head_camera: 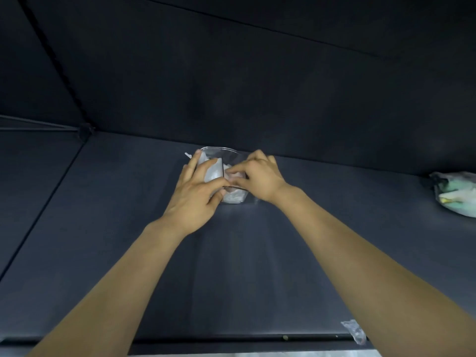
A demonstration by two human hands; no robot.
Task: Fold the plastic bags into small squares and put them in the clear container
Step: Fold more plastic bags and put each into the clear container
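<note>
In the middle of the frame, the clear container (233,161) sits on the dark table (103,240). The left hand (197,188) holds its side with spread fingers. The right hand (257,176) pinches a white plastic bag (233,195) inside. More bags (456,193) lie at the right edge.

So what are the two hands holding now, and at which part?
The left hand holds the clear container by its left wall. The right hand pinches a folded plastic bag at its top, inside the container.
</note>
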